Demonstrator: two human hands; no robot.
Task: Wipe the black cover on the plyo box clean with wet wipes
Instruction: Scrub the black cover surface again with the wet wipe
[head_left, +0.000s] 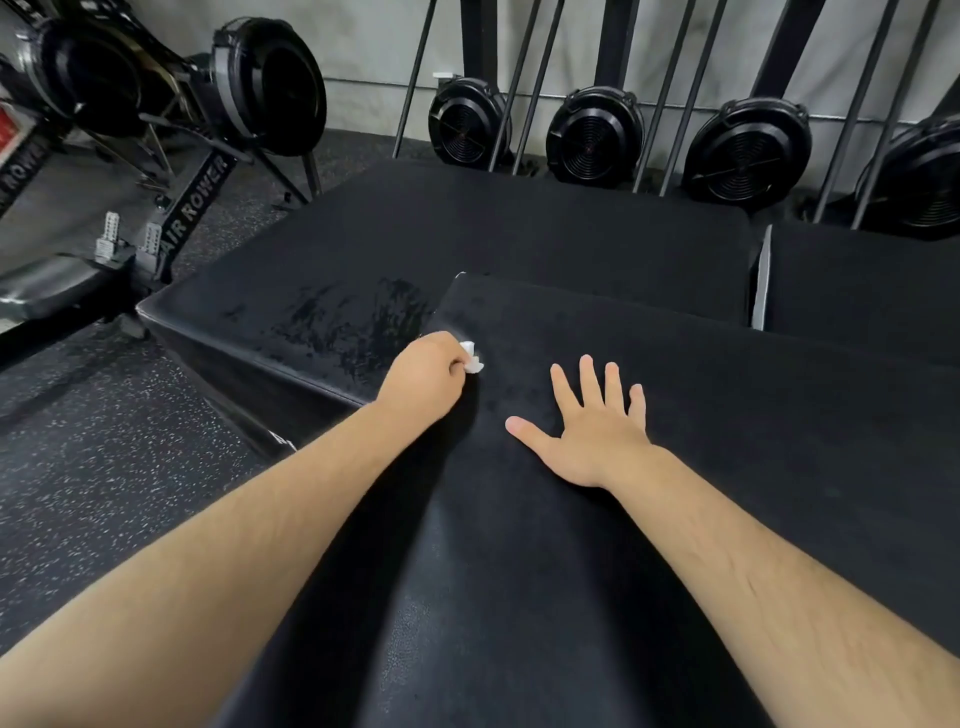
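Gripping comes first: a small crumpled white wet wipe (472, 359) is clenched in the curled fingers of the left hand (423, 371) and pressed onto the smooth black padded cover (727, 415) of the near plyo box, close to its far-left corner. Just beside it, the right hand (597, 436) is laid flat on the same cover, fingers spread, nothing held. Dark wet streaks (353, 322) are seen on the lower black padded box (519, 223) to the left, so that top looks already wiped. No clear wet track can be made out on the near cover; most of it is judged still to do. Round black fan rowers (595, 137) are lined up behind.
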